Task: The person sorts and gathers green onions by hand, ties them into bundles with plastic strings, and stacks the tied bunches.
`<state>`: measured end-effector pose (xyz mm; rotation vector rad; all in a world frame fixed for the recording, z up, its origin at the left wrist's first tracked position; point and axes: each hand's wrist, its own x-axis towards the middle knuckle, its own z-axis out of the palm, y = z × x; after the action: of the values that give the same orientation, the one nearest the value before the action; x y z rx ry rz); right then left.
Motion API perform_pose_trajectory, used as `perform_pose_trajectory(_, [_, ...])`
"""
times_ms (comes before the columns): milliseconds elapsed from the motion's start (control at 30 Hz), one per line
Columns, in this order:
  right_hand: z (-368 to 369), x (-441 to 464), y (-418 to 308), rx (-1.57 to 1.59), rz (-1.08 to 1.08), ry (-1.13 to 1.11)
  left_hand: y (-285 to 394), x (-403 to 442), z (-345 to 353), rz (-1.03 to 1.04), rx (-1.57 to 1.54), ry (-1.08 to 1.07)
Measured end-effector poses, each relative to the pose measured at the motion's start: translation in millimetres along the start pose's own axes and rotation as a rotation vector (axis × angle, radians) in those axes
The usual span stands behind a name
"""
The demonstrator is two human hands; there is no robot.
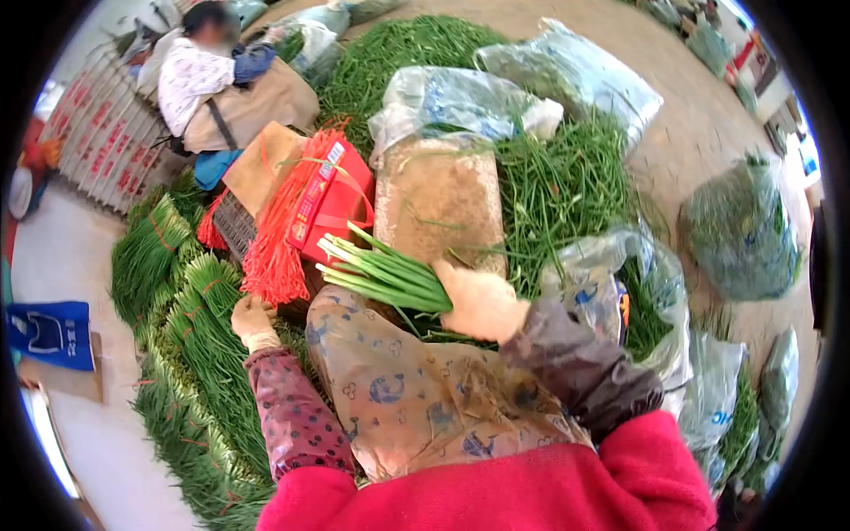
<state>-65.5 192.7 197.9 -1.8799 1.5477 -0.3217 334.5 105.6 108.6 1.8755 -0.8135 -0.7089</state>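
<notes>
My right hand (482, 301), in a pale glove, is wrapped round a small bunch of green chives (390, 273). The pale cut ends of the bunch point left, above my apron-covered lap. My left hand (255, 324), also gloved, has its fingers closed at the lower ends of a hank of red ties (282, 243). These ties hang over a red box (341, 199). A worn board (438, 199) stands just beyond the bunch, with a few loose stalks on it.
Tied chive bundles (212, 301) are stacked along my left side. Loose chives (567, 186) pile up right of the board, with plastic bags (460, 99) at the back. A full bag (744, 226) stands on the right. Another person (199, 84) sits at the back left.
</notes>
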Motion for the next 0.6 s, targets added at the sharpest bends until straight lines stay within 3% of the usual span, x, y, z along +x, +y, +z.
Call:
perform_pose_trajectory(67, [-5.7,17.2,10.9,-0.134,-0.009,-0.032,14.7,3.3,-15.3,0.085,0.211,0.017])
perform_pose_trajectory(200, [32.0,47.1,64.1,-0.192,0.031,-0.005,46.2,-10.4,-43.4,0.463,0.583,0.148])
perform_pose_trajectory(300, [38.1,63.3,80.8,-0.37,0.144,-0.216,72.1,-22.9,-61.6,0.548,0.673,0.187])
perform_pose_trajectory(367, [34.5,77.0,116.2,-0.309,0.224,-0.245,89.4,-30.0,-74.9,0.573,0.531,0.136])
perform_pose_trajectory(467, [-1.3,85.5,163.9,-0.274,0.448,-0.085,138.0,-62.7,-79.1,0.749,0.577,0.152])
perform_pose_trajectory(500, [-29.4,86.6,165.7,-0.224,0.618,-0.12,153.7,-75.2,-76.1,0.815,0.54,0.128])
perform_pose_trajectory(600, [-73.5,84.0,237.2,-0.339,0.775,0.046,195.1,-105.8,-66.0,0.862,0.39,-0.062])
